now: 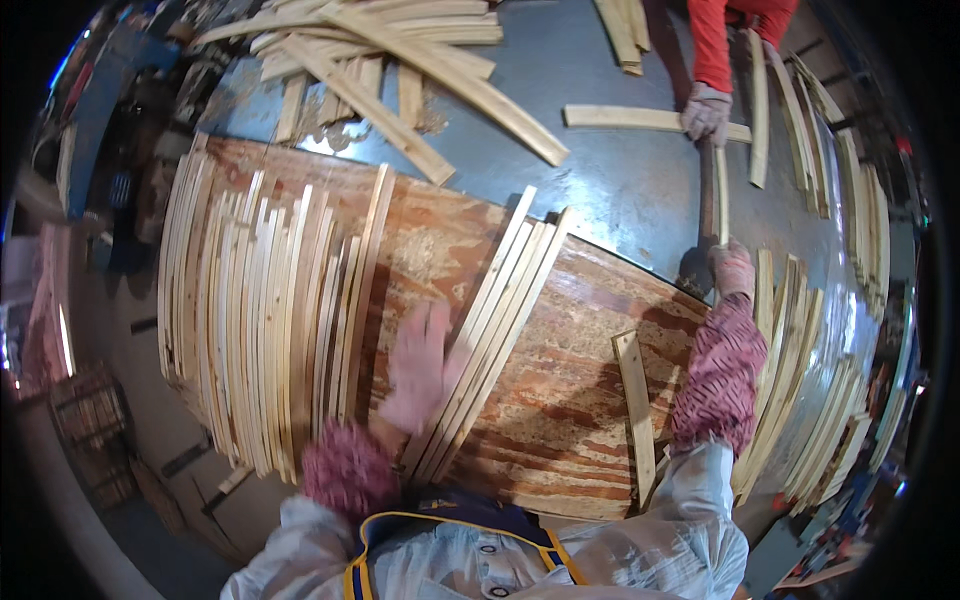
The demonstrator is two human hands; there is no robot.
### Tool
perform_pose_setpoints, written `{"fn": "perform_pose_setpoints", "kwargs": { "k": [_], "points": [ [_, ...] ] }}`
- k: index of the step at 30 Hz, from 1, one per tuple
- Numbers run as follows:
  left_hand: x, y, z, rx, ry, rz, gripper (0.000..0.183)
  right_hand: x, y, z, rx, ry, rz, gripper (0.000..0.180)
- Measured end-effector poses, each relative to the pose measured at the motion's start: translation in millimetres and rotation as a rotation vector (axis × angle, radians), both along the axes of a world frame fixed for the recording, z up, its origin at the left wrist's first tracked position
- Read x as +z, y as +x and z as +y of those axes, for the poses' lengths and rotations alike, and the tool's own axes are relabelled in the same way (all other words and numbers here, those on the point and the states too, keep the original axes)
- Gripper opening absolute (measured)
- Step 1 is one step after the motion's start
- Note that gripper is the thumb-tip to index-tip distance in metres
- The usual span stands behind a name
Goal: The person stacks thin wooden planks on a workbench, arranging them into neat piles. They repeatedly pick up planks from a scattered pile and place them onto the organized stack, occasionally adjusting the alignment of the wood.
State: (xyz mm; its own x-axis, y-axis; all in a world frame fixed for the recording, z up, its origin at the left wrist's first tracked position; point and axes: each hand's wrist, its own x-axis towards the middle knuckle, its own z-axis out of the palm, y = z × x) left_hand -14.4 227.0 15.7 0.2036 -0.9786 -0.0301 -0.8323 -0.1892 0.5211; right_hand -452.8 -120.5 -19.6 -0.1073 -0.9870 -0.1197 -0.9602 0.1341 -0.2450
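Note:
My right hand [732,271], in a pale work glove, grips the near end of a narrow wooden slat [722,196] over the metal tabletop. Its far end meets the gloved hand [707,112] of a co-worker in red sleeves; whether that hand holds it, I cannot tell. My left hand [417,369], also gloved and slightly blurred, hovers with fingers extended and nothing visibly held. Just to its right, a small bundle of slats [499,337] stands on edge, slanting across the plywood board [577,375]. A long row of slats [259,330] lies to its left.
A loose pile of slats [390,52] covers the far left of the metal table [615,180]. One slat [622,118] lies crosswise by the co-worker's hand. More slat stacks [780,360] line the right side. A short board [636,412] rests on the plywood near my right arm.

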Motion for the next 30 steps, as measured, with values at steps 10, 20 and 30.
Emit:
{"fn": "perform_pose_setpoints", "kwargs": {
  "k": [10,20,30],
  "points": [
    [-38.2,96.7,-275.9,0.810,0.379,0.016,0.111,68.9,146.6,148.5,-0.288,0.234,-0.833,0.040],
    [15.3,67.0,-151.2,0.830,-0.174,1.685,0.077,6.8,210.0,410.8,0.671,0.239,-0.356,0.047],
    [-16.9,54.8,133.4,0.068,0.408,0.337,0.073,0.8,191.3,35.6,0.304,0.003,0.114,0.063]
  ]
}}
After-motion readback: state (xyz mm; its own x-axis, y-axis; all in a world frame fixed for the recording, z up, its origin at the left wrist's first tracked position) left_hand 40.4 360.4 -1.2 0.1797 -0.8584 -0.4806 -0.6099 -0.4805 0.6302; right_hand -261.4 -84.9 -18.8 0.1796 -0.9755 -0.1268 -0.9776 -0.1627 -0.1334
